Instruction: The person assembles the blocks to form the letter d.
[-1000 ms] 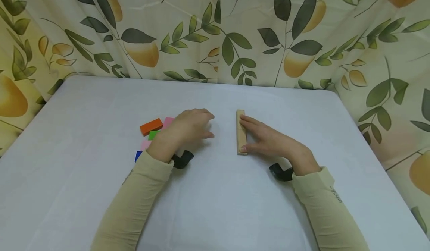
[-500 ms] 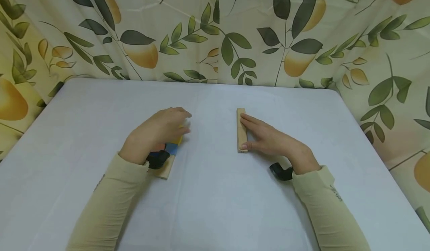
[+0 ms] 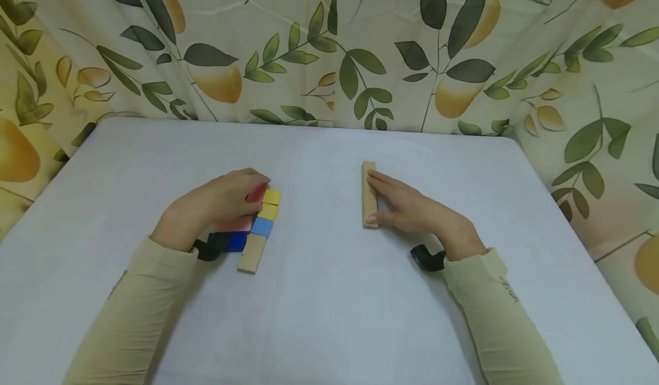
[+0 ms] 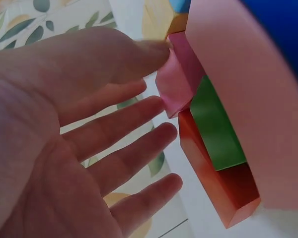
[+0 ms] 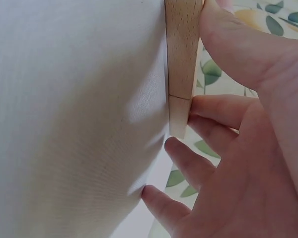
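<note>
In the head view, my left hand (image 3: 211,205) is at the cluster of coloured blocks, thumb and fingertips pinching a pink block (image 3: 257,193). The left wrist view shows the thumb at one end of that pink block (image 4: 175,82) and a fingertip at the other. Beside it are a green block (image 4: 218,131) and an orange block (image 4: 213,173). My right hand (image 3: 412,207) touches the right side of a plain wooden block row (image 3: 369,196), its fingers fairly straight. A seam crosses this wood (image 5: 184,54) in the right wrist view.
Two yellow blocks (image 3: 270,205), a light blue block (image 3: 262,226) and a plain wooden block (image 3: 252,254) form a slanted line. A light pink block (image 3: 234,223) and a dark blue block (image 3: 237,242) lie left of it. The white table (image 3: 329,316) meets a patterned cloth (image 3: 309,47).
My left hand has moved left from the middle of the table to the coloured blocks and taken hold of the pink one. The right hand and wooden row have shifted slightly away from me.
</note>
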Available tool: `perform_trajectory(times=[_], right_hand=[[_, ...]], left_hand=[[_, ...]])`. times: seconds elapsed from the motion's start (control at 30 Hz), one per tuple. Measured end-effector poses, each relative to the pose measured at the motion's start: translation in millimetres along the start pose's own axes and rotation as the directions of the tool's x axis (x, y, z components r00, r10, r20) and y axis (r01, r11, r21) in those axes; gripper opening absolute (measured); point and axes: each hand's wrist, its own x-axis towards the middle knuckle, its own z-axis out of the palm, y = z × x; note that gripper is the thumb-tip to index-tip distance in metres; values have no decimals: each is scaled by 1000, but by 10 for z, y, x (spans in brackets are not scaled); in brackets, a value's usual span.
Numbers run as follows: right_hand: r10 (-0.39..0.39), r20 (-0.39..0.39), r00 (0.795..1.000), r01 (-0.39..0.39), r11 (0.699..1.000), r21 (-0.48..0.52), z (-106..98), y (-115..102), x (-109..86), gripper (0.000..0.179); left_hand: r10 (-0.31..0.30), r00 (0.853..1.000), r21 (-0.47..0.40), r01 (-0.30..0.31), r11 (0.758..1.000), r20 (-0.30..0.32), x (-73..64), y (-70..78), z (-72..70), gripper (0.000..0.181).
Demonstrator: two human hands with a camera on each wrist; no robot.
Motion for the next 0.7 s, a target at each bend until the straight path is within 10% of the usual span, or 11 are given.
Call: perform_trajectory(times=[0.7], right_hand=[[-29, 42, 999, 30, 999, -22, -122, 30, 70, 88]], left_hand=[[-39, 998, 81, 35, 996, 51, 99, 47, -35, 61]])
